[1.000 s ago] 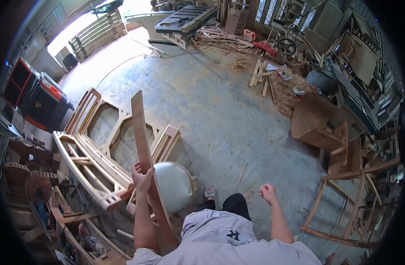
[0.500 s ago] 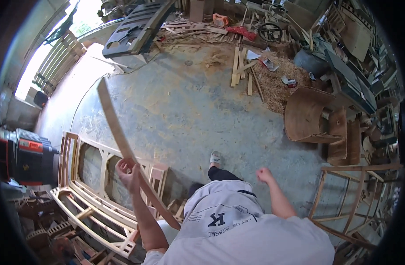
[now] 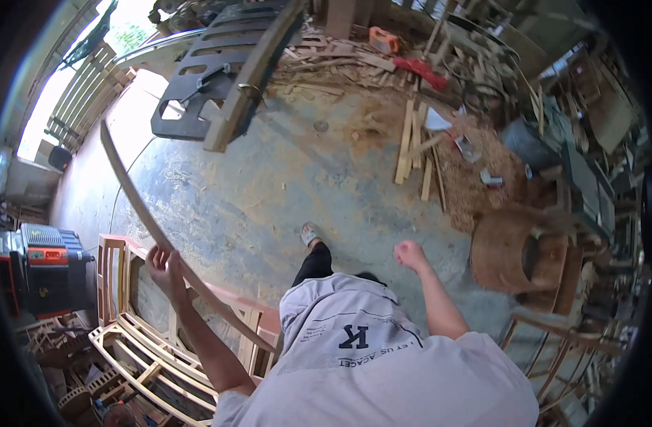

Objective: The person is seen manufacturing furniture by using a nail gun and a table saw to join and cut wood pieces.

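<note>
Curved wooden slat (image 3: 137, 203) — gripped mid-length by left hand (image 3: 162, 267), fingers wrapped round it, held above stacked wooden frames (image 3: 137, 341). Right hand (image 3: 409, 254) — fisted, holding nothing. Bare concrete floor (image 3: 269, 185) ahead; scrap timber (image 3: 415, 146) beyond.

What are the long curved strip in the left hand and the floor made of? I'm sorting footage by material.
Curved strip: looks like bare, unfinished wood, pale tan and matte, gripped by the left hand. Floor: probably concrete, grey, mottled and dull, dusted with sawdust. The right hand is closed and holds nothing.
</note>
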Tool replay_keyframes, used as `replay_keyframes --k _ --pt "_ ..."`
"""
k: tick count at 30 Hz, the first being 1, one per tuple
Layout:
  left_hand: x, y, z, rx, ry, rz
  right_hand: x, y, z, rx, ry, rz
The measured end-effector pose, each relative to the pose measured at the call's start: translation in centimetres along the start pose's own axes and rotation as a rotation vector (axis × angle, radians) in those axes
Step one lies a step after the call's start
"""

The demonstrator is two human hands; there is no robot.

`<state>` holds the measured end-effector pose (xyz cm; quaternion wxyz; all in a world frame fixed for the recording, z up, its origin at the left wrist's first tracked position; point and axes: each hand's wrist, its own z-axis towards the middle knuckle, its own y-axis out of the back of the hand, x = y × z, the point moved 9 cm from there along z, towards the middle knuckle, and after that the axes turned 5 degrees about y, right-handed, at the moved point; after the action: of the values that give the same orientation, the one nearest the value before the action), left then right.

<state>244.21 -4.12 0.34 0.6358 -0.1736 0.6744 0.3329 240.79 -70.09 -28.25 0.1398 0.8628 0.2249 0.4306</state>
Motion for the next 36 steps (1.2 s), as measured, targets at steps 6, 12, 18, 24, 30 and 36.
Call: replay_keyframes --k 6,12,18,24,30,36 --pt "-7.0 -15.5 18.6 0.145 0.052 -0.109 9.9 4.2 9.3 -0.022 0.012 0.164" --pt "-9.9 -35.4 33.6 0.497 0.157 -0.167 18.4 9.3 22.2 0.072 0.005 0.083" --pt "-7.5 -50.0 41.7 0.415 0.215 0.049 31.7 19.0 40.5 0.061 0.198 -0.284" --pt "-6.3 -61.3 46.6 0.432 0.069 0.482 52.7 24.2 54.6 0.138 0.404 -0.419" --pt "-4.4 -69.0 54.0 0.446 0.131 0.332 70.8 22.7 65.9 0.140 0.646 -0.322" --pt "-4.5 -75.4 60.0 0.535 0.165 0.344 82.3 19.4 72.7 0.089 0.732 -0.219"
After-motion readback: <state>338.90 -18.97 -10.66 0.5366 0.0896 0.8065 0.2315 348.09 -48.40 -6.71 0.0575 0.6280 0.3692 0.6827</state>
